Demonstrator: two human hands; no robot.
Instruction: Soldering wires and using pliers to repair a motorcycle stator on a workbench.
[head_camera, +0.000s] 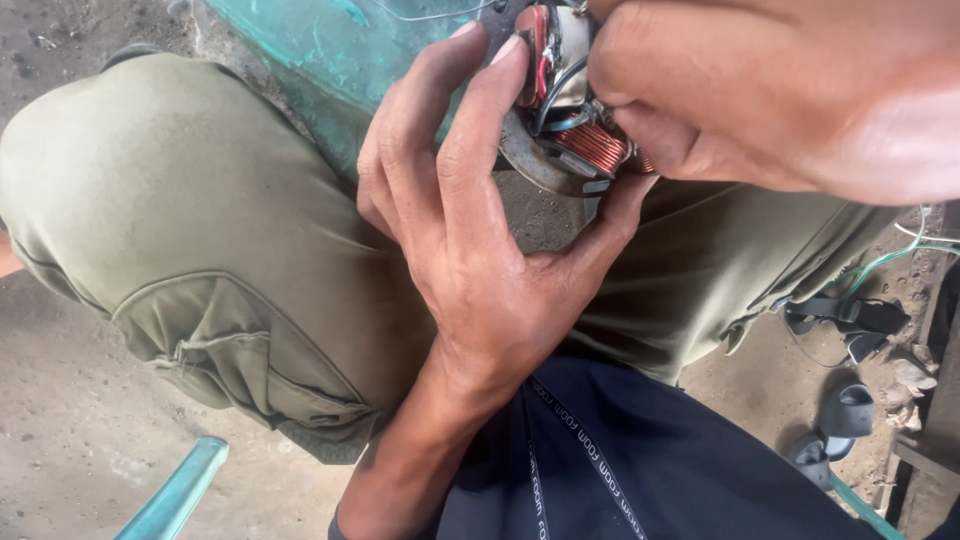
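Holding a small wound-coil assembly (565, 110) above our lap, we logged the following.

Item: a round metal plate carrying copper-wire coils, red-wrapped windings and black leads; a stator plate, by our judgement. Position: raised between both hands, over our knees in olive trousers (200, 230).

Left hand (480, 240): fingers curled up around the plate's near edge, thumb braced under its right side, clamped on the part and cradling it.

Right hand (760, 90): bunched over the top of the assembly, fingers (650, 130) pinched in at the coil. Whether they gripped a wire, a tool or only the winding, we could not tell; the hand hid the contact.

Step in hand, as we judged it: close work on a coil or its leads while the plate was steadied. The next move would call for a firm left hold and a fine, careful pinch, sparing the thin copper.

Surroundings: concrete floor (70, 450), dark sandals (845, 410), a teal panel (320, 50).
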